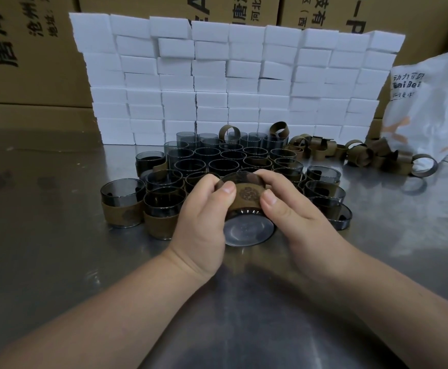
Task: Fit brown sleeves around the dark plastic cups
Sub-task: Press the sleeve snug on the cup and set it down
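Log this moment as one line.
left hand, right hand: grip cup | sleeve: around cup | cup: tilted, base toward camera

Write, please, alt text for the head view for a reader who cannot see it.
A left hand and right hand grip a tilted dark plastic cup, base toward the camera, thumbs pressing its brown embossed sleeve. Behind, on a metal table, sit more dark cups, loose brown sleeves to the right, and a wall of white blocks.

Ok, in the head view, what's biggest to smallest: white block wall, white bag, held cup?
1. white block wall
2. white bag, cut off at the edge
3. cup, nearest the camera, so enlarged
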